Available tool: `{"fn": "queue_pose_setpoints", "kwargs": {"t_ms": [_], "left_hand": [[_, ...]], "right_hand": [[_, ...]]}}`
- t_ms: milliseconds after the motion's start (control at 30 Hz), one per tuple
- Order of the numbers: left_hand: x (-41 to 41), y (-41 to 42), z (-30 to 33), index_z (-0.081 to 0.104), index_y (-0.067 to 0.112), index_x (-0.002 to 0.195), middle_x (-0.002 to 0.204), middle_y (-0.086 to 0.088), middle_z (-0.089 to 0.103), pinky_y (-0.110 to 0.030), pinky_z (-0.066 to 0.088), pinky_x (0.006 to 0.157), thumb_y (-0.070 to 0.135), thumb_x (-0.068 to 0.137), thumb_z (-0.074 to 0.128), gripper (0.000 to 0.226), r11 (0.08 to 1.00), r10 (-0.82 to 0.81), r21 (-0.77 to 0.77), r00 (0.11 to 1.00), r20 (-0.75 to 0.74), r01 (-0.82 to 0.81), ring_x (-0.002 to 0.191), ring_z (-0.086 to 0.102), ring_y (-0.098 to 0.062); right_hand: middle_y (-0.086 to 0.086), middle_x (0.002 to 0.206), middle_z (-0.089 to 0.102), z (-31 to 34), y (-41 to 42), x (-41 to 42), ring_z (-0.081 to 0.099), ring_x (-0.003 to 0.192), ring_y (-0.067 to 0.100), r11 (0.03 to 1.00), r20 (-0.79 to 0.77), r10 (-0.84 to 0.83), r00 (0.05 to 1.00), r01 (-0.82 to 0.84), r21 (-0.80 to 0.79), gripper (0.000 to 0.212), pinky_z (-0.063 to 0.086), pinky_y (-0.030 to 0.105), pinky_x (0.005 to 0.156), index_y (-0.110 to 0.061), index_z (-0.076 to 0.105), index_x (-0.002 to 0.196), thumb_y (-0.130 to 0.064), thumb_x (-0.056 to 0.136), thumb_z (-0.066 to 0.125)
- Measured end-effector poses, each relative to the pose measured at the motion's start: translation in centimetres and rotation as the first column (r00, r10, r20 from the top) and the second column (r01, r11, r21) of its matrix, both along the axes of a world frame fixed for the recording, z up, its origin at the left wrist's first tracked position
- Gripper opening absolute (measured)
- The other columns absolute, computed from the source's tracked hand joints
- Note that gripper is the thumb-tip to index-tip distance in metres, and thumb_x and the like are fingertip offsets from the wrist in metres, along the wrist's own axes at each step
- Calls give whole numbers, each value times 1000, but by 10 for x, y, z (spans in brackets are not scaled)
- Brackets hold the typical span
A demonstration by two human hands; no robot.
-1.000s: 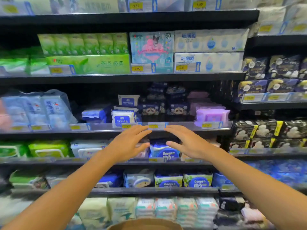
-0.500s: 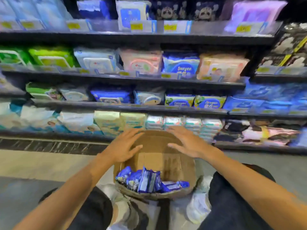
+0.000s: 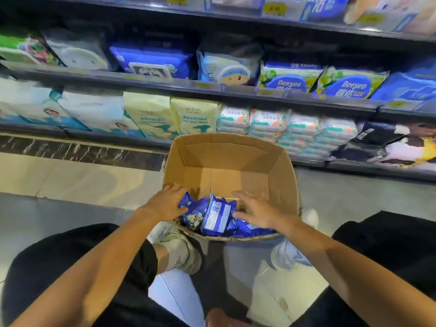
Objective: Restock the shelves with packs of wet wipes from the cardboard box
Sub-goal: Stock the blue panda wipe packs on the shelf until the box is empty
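Hands in the box of wipes

The blue packs lie in the cardboard box, between both hands. The left hand and right hand touch them with fingers spread.

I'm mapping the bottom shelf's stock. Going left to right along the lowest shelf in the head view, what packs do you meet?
White packs with blue trim → pale yellow packs → stacked small white packs with teal and orange marks → dark packs at the far right.
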State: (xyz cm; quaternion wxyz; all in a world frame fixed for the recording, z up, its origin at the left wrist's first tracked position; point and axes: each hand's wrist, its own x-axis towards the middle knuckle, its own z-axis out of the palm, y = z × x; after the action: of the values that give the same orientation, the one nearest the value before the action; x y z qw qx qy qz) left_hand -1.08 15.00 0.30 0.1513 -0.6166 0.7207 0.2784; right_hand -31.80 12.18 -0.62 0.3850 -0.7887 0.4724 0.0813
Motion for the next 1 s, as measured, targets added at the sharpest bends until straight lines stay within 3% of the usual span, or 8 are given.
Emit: {"fn": "queue_pose_setpoints", "kwargs": {"t_ms": [133, 300, 467, 600, 733, 833, 900, 1000], "left_hand": [[2, -8, -16, 22, 23, 154, 151, -10, 41, -44, 43, 105, 32, 92, 67, 77, 996, 21, 87, 999, 45, -25, 135, 41, -33], [2, -7, -31, 30, 24, 149, 134, -12, 54, -45, 51, 94, 19, 89, 69, 72, 995, 62, 79, 995, 74, -68, 121, 52, -32], [-4, -5, -37, 22, 20, 152, 123, -13, 61, -42, 53, 83, 11, 89, 66, 78, 996, 64, 49, 986, 151, -73, 110, 62, -34], [-5, -6, -36, 32, 19, 146, 123, -13, 62, -42, 52, 84, 13, 89, 66, 67, 997, 80, -11, 988, 131, -80, 108, 63, -35], [-8, -2, -38, 37, 17, 139, 125, -13, 59, -41, 50, 85, 11, 88, 68, 60, 991, 132, -37, 991, 2, -132, 113, 58, -34], [-9, 1, -40, 37, 14, 137, 130, -14, 56, -42, 49, 93, 15, 89, 69, 58, 989, 146, -30, 988, -51, -148, 121, 51, -33], [-10, 2, -40, 36, 12, 139, 131, -14, 55, -42, 47, 96, 18, 90, 69, 59, 990, 142, -15, 988, -53, -143, 124, 49, -33], [-12, 5, -40, 37, 12, 137, 129, -13, 54, -41, 46, 94, 18, 91, 68, 56, 991, 132, -13, 990, -58, -133, 122, 48, -32]], "right_hand": [[-4, 159, 30, -18, 3, 23, 29, 146, 20, 998, 12, -47, 999, 47, 37, 71, 27, 35, 115, -28, 26, 156, -39, 96, 62], [-3, 161, 21, -38, 12, 45, 26, 147, 22, 992, 71, -123, 990, 122, 18, 83, 30, 43, 118, -26, 17, 157, -33, 91, 68], [-1, 162, 20, -53, 24, 64, 19, 149, 20, 997, 96, -75, 993, 76, -8, 99, 19, 33, 120, -24, 10, 159, -34, 85, 75], [3, 160, 30, -57, 28, 69, 26, 146, 23, 976, 93, -210, 973, 203, 78, 106, 25, 38, 118, -25, 5, 159, -34, 83, 78], [1, 147, 43, -62, 26, 62, 36, 138, 22, 958, 95, -287, 953, 283, 53, 96, 30, 38, 116, -20, 24, 156, -40, 80, 80], [2, 123, 52, -67, 26, 57, 42, 123, 19, 931, 75, -360, 930, 353, 90, 69, 33, 32, 108, -22, 57, 136, -53, 78, 78], [-1, 103, 56, -67, 28, 57, 48, 109, 17, 888, 96, -449, 888, 432, 158, 50, 39, 30, 98, -26, 71, 109, -65, 78, 71], [-3, 75, 54, -60, 28, 62, 53, 94, 19, 802, 75, -576, 814, 545, 246, 65, 39, 35, 91, -11, 66, 76, -76, 80, 58]]}}
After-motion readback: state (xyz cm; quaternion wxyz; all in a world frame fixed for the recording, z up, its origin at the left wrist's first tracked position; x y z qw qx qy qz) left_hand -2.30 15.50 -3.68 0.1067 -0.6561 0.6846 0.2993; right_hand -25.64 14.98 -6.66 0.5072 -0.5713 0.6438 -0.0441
